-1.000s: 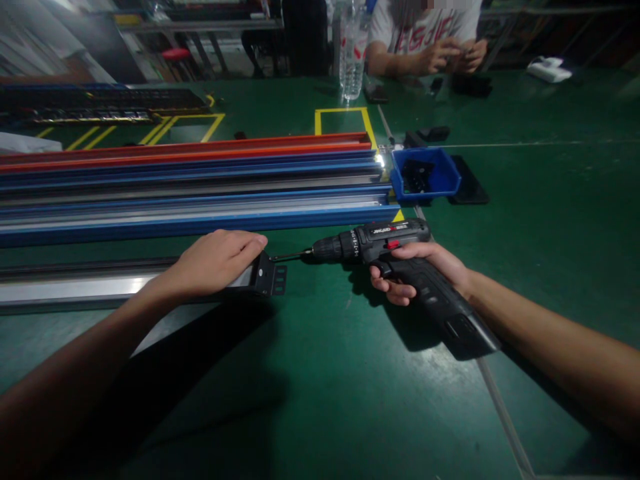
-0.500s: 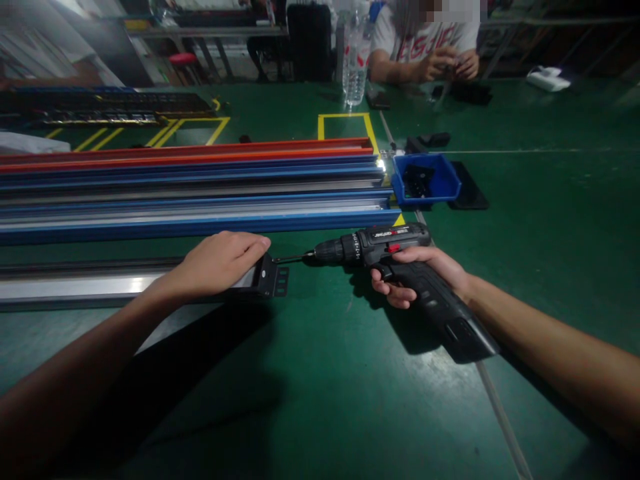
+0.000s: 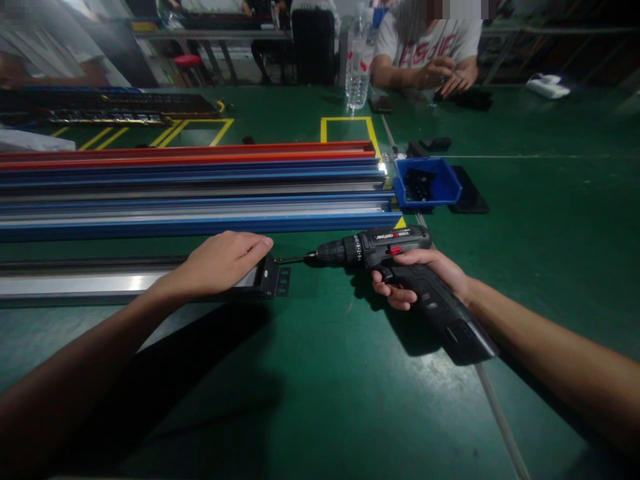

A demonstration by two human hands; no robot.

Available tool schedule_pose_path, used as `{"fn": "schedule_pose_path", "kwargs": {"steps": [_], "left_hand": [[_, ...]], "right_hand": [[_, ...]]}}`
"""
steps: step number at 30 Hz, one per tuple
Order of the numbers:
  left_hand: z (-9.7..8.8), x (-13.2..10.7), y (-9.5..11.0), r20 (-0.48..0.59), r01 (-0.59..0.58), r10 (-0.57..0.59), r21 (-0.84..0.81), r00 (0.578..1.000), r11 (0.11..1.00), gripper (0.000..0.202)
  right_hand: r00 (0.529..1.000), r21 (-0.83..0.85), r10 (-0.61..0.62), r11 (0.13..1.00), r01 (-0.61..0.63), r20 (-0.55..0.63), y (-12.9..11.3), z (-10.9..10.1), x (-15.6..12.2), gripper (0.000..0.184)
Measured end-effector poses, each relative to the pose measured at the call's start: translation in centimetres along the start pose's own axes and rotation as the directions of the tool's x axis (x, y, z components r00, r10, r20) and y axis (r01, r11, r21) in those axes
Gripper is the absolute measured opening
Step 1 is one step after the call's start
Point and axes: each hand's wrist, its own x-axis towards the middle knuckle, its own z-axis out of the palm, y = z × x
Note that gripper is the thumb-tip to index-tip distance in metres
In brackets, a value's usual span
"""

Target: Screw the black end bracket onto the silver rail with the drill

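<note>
My left hand is wrapped over the end of a long silver-and-black metal profile, gripping it against the table; its far-side fingers are hidden. A black end cap with a slotted tab sits on that end. My right hand grips a black cordless drill by its handle, index finger by the trigger. The long thin bit points left, its tip touching or very close to the upper part of the end cap; which, I cannot tell.
Beyond the profile lie several blue profiles and an orange one. A blue bin of black parts stands at their right end. Farther back are clear bottles, a white power strip and a seated person.
The view has shifted very slightly. My hands, the drill and the profile hold nearly the same positions. The person across the table has moved their hands.
</note>
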Motion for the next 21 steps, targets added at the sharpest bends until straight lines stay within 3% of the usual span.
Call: {"fn": "schedule_pose_path", "kwargs": {"steps": [21], "left_hand": [[-0.12, -0.04, 0.23, -0.008, -0.010, 0.009, -0.009, 1.000, 1.000, 0.064]], "right_hand": [[1.000, 0.004, 0.003, 1.000, -0.003, 0.026, -0.02, -0.04, -0.02, 0.034]]}}
